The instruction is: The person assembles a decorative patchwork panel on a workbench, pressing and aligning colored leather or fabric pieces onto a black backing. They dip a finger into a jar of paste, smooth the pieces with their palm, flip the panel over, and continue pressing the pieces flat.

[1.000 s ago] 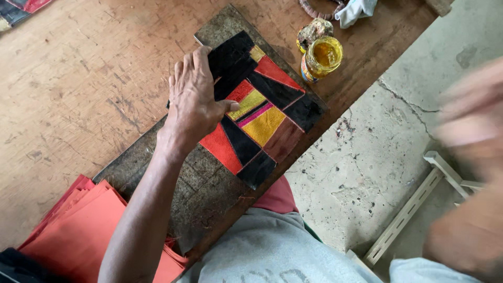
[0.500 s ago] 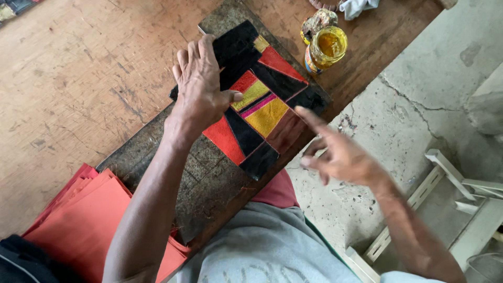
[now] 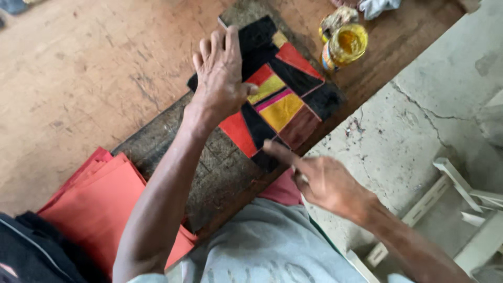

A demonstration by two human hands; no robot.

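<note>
Your left hand point(image 3: 222, 78) lies flat, fingers spread, palm down on the patchwork panel point(image 3: 280, 102), apparently pinning it so it can't slide on the dark work board point(image 3: 173, 141). Your right hand point(image 3: 322, 178) comes in from 5 o'clock, loosely open & empty, index finger extended to the panel's near corner at approx. 6 o'clock, as if checking or pressing that edge. The panel sits w/ its long axis slanting across the board on the wooden bench point(image 3: 78, 78): angular pieces in black, red, yellow, a pink stripe, one maroon patch. A yellow-filled jar point(image 3: 346, 44) stands at 1 o'clock, just beyond the panel. Stacked red sheets point(image 3: 105, 204) lie at 8 o'clock, well apart.
</note>
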